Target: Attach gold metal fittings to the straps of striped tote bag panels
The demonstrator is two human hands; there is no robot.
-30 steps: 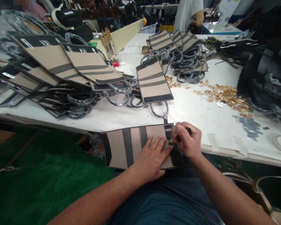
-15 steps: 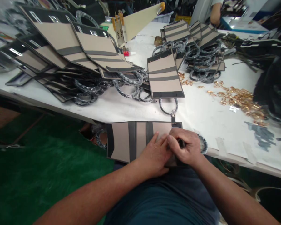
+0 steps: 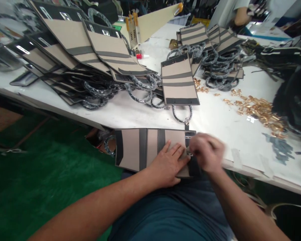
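Observation:
A beige bag panel (image 3: pixel 130 147) with dark bands lies across my lap at the table's near edge. Flat on its right part rests my left hand (image 3: pixel 167 167), fingers stretched out and pressing on the surface. Over the panel's dark right end is my right hand (image 3: pixel 207 150), smeared by motion. Its fingers look curled into a fist, and whatever is in them cannot be made out. Small metal fittings (image 3: pixel 190 135) show on that dark end, beside the right hand. From the panel's left end sticks out a plastic-wrapped ring handle (image 3: pixel 109 146).
On the white table (image 3: pixel 213 124), similar bag panels (image 3: pixel 62 36) are stacked at left, with another single panel (image 3: pixel 179 78) ahead. Gold metal pieces (image 3: pixel 258 110) and grey scraps (image 3: pixel 278 147) lie at right. Another person's hand (image 3: pixel 241 16) shows at the back.
My right hand has moved slightly right and up from the panel, uncovering metal fittings on its dark end. My left hand stays flat in place. The view has shifted slightly.

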